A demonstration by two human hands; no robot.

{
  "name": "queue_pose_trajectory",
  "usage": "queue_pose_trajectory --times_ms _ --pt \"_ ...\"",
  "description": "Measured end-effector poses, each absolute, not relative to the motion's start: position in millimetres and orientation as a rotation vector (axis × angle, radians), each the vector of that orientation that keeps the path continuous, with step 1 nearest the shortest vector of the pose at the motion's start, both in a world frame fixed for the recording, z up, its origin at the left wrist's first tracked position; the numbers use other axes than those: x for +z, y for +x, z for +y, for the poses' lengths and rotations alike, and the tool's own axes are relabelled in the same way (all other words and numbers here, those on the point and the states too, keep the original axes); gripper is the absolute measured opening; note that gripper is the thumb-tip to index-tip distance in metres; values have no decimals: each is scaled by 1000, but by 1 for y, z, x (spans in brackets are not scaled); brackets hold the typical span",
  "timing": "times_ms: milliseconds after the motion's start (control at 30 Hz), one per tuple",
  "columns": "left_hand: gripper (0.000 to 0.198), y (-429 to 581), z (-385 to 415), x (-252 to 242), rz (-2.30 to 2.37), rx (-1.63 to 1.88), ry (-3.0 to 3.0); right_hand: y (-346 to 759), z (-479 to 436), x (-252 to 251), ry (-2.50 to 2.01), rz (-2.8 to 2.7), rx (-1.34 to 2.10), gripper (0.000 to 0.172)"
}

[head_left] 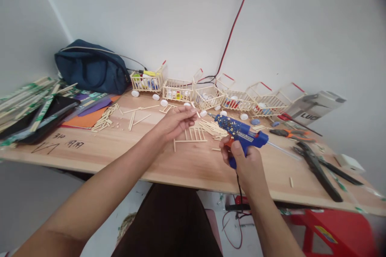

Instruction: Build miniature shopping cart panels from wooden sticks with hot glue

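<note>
My right hand [241,160] is wrapped round the handle of a blue hot glue gun [241,132], whose nozzle points left towards my left hand. My left hand [177,122] hovers over the wooden table [126,148] with fingers curled, pinching a small wooden stick [193,105] near the nozzle. Just below that hand lies a flat ladder-like frame of sticks [189,136]. A loose pile of sticks [212,127] lies beside the gun's nozzle.
A row of stick-built carts [208,96] with white wheels lines the wall. A dark blue bag [90,68] and stick packets [27,104] are at the left. Pliers [289,133] and black cutters [319,168] lie at the right. A red stool [331,229] stands below.
</note>
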State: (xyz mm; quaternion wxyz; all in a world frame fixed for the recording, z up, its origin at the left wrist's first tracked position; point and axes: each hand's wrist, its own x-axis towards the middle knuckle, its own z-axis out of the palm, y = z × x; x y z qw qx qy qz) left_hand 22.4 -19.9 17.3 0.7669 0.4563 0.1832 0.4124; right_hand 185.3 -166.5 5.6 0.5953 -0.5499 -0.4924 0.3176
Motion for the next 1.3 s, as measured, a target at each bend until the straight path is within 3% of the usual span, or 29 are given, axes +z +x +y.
queue_pose_trajectory --times_ms 233,1300 --pt "8 21 -19 19 307 745 675 185 -171 3 -1409 -1245 626 43" --pt "17 21 -22 20 302 716 656 175 -167 8 -1524 -1219 582 49"
